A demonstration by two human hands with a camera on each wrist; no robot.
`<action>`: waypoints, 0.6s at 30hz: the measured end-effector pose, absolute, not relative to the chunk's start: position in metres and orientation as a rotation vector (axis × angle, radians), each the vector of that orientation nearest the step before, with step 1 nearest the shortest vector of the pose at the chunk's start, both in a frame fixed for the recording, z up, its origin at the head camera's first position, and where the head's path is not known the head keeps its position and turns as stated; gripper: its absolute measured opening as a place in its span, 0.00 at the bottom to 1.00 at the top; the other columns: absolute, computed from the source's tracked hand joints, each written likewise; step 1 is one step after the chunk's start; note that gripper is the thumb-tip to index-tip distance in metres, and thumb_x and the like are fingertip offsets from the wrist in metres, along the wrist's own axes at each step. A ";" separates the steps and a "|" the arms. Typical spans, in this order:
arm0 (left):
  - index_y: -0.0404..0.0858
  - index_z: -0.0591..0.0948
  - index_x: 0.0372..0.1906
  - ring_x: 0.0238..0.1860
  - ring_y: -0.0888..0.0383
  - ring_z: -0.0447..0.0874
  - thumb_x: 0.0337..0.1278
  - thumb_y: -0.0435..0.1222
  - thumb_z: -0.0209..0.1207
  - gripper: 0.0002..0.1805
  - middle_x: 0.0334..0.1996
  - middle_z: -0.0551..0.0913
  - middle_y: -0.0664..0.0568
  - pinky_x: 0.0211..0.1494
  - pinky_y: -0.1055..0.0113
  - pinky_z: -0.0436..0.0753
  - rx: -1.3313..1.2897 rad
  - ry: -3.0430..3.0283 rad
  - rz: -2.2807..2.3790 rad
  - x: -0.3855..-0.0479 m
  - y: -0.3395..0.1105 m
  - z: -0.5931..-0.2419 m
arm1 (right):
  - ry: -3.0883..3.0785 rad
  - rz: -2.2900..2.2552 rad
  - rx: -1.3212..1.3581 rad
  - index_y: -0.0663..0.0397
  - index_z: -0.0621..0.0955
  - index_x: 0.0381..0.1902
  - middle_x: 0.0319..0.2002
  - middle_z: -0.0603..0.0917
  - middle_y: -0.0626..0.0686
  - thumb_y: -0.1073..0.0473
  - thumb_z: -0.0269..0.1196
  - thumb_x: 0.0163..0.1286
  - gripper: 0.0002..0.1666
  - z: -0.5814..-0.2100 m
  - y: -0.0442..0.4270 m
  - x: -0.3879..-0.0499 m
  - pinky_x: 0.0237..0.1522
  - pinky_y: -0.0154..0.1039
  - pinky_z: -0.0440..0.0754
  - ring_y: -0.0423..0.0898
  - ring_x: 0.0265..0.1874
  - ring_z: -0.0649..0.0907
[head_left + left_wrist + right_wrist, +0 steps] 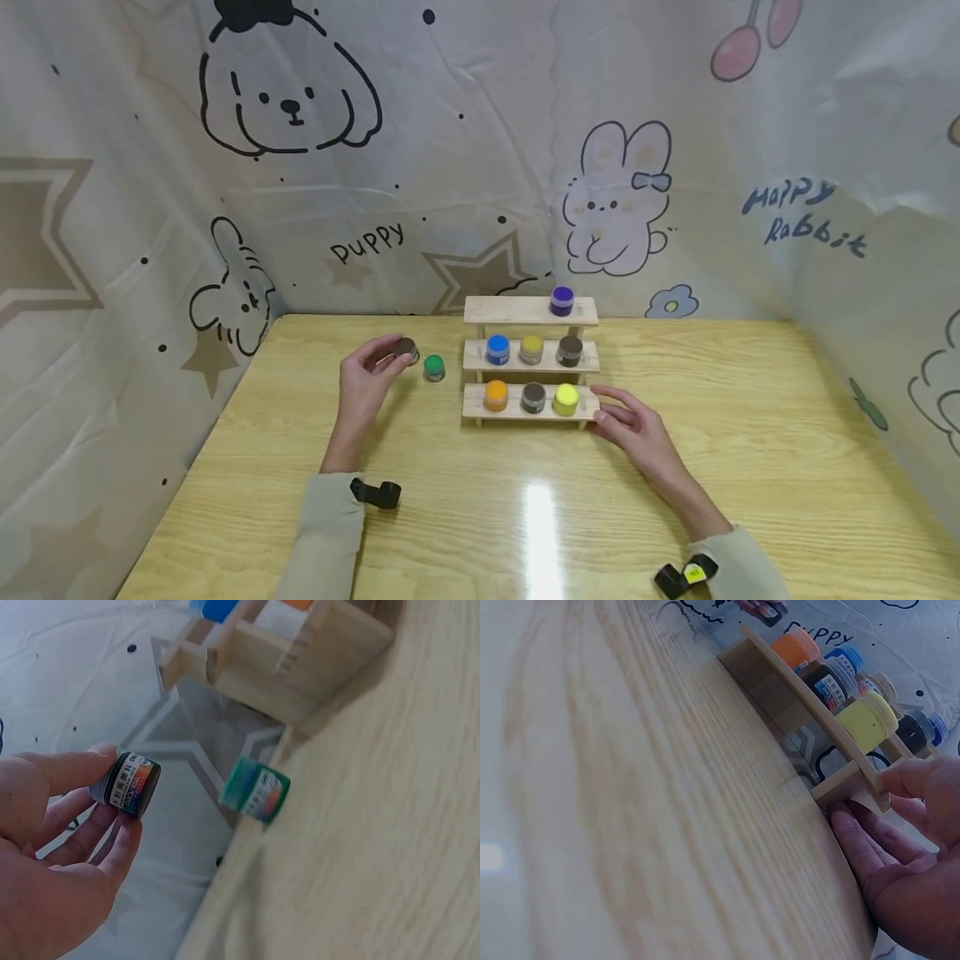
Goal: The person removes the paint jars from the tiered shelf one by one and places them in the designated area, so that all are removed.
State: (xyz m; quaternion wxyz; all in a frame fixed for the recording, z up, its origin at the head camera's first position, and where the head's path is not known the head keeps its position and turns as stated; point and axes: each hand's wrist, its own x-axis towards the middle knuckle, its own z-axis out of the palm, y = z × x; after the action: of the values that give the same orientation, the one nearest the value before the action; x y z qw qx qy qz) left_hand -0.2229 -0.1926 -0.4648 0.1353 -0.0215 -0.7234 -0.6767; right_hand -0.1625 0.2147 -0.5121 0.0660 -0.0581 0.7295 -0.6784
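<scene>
In pale sleeves (322, 533), holding a dark jar (406, 350) and a wooden stand (510, 311).
Pinches the dark jar in the left hand (365, 382), just beside a green jar (434, 368); grips the stand's lower right end with the right hand (639, 433).

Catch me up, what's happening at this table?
A person's left hand pinches a dark paint jar near a green jar, which stands on the table left of a three-tier wooden rack. The right hand grips the rack's lower right end. A purple jar stands alone on top, with six more jars, three per tier, below.
</scene>
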 end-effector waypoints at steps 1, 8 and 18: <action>0.24 0.82 0.57 0.58 0.43 0.81 0.61 0.24 0.68 0.20 0.57 0.81 0.32 0.56 0.75 0.83 -0.049 -2.098 -1.959 -0.224 -0.194 -0.466 | 2.202 -2.047 -0.177 0.61 0.70 0.73 0.63 0.77 0.72 0.60 0.60 0.79 0.29 -0.512 0.215 -0.163 0.56 0.39 0.84 0.39 0.54 0.85; 0.23 0.82 0.56 0.58 0.44 0.81 0.59 0.21 0.67 0.19 0.56 0.81 0.30 0.55 0.75 0.83 0.025 -2.102 -1.983 -0.227 -0.198 -0.481 | 2.202 -2.048 -0.182 0.61 0.70 0.73 0.62 0.77 0.72 0.60 0.60 0.79 0.28 -0.513 0.217 -0.162 0.55 0.39 0.84 0.39 0.54 0.85; 0.26 0.83 0.58 0.60 0.40 0.80 0.57 0.23 0.70 0.22 0.58 0.82 0.32 0.52 0.81 0.80 0.106 -2.208 -1.909 -0.232 -0.205 -0.504 | 2.203 -2.046 -0.179 0.60 0.71 0.73 0.63 0.77 0.71 0.59 0.61 0.79 0.29 -0.514 0.217 -0.163 0.56 0.39 0.84 0.40 0.54 0.85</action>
State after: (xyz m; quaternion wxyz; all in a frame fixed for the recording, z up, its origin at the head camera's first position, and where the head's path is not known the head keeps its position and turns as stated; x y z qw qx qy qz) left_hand -0.2323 -0.2045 -0.5042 0.1103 0.0360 -0.7513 -0.6497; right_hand -0.1628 0.2165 -0.5138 0.0650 -0.0592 0.7299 -0.6779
